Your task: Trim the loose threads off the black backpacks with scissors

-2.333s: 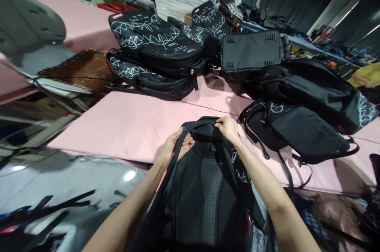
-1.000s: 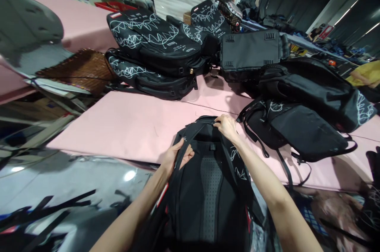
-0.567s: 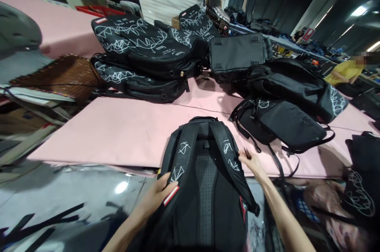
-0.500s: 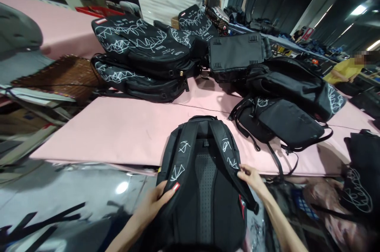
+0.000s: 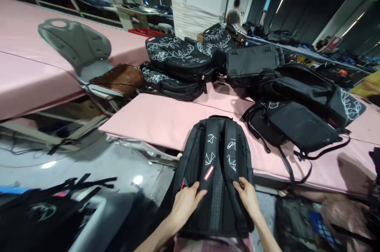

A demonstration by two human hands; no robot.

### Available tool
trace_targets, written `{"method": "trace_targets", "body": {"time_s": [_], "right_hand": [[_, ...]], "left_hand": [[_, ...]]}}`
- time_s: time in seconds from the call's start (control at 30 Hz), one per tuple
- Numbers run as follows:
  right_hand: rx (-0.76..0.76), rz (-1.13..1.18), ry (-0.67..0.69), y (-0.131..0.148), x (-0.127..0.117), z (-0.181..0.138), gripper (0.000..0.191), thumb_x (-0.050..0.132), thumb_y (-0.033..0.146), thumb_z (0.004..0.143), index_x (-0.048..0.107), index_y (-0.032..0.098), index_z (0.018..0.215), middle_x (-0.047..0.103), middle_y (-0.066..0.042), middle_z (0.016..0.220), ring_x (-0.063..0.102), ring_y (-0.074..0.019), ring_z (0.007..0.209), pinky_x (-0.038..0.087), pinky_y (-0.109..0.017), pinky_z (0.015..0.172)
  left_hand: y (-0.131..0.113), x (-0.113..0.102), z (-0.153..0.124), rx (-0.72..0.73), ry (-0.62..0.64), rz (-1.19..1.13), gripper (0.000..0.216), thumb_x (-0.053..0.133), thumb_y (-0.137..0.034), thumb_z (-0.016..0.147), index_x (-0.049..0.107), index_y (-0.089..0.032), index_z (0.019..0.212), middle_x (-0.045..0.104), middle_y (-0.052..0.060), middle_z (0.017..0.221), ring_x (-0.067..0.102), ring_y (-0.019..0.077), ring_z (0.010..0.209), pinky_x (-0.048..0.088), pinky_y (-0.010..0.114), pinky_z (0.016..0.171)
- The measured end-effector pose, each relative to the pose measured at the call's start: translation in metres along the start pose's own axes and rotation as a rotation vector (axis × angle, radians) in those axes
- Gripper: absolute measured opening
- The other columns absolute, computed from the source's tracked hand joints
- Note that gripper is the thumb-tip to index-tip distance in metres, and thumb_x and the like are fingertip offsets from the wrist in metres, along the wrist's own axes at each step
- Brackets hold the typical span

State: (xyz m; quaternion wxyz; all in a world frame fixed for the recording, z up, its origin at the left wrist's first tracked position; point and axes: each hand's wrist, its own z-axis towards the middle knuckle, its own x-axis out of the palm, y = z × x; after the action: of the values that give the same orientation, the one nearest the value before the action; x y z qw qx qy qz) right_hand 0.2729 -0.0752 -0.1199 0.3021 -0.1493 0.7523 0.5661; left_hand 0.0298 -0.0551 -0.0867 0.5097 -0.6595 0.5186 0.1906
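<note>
- Backpack (image 5: 218, 172), black with white scribbles on its straps, is being shown back side up, its top resting on the near edge of the pink table (image 5: 157, 119) and its lower part hanging off toward the person.
- It is being gripped low down by both hands.
- Left hand (image 5: 185, 202) is being laid on the left strap, fingers curled narrowly around the strap, just below a small red-and-white tag (image 5: 208, 172).
- Right hand (image 5: 247, 198) is being closed on the right strap, fingers bent narrowly around it.
- Two stacked scribbled backpacks (image 5: 178, 65) are being seen at the table's far left, well apart from the hands.
- A plain black bag (image 5: 252, 62) is being seen beside them, farther back.
- More black backpacks (image 5: 299, 105) are being seen piled to the right, near the held one but apart from it.
- A grey chair (image 5: 74, 48) is being seen left of the table.
- A person (image 5: 234, 12) is standing far back.
</note>
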Motion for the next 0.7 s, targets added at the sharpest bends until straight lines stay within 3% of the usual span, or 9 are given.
{"method": "trace_targets", "body": {"time_s": [0.23,0.37,0.7], "right_hand": [[-0.059,0.074,-0.01,-0.011,-0.003,0.002,0.033,0.054,0.05,0.073,0.056,0.017,0.068,0.057,0.0,0.063,0.053,-0.0175,0.061,0.039,-0.026,0.059],[-0.064,0.092,-0.02,-0.009,-0.003,0.003,0.034,0.054,0.05,0.072,0.059,0.016,0.07,0.06,-0.002,0.066,0.055,-0.0184,0.065,0.04,-0.026,0.059],[-0.027,0.122,0.019,-0.001,-0.003,0.001,0.038,0.056,0.052,0.072,0.061,0.014,0.074,0.064,-0.004,0.073,0.057,-0.0207,0.072,0.042,-0.029,0.066]], "left_hand": [[0.007,-0.012,-0.014,0.067,-0.062,0.039,0.031,0.034,-0.04,0.091,0.058,-0.02,0.094,0.071,0.005,0.082,0.067,0.0242,0.082,0.043,0.027,0.063],[0.01,-0.021,-0.02,0.037,-0.03,0.065,0.03,0.035,-0.039,0.091,0.058,-0.02,0.092,0.07,0.006,0.086,0.066,0.0243,0.085,0.042,0.026,0.064],[0.01,-0.02,-0.019,0.039,-0.013,-0.064,0.028,0.038,-0.037,0.088,0.06,-0.019,0.084,0.065,0.004,0.069,0.065,0.0203,0.073,0.039,0.023,0.06]]}}
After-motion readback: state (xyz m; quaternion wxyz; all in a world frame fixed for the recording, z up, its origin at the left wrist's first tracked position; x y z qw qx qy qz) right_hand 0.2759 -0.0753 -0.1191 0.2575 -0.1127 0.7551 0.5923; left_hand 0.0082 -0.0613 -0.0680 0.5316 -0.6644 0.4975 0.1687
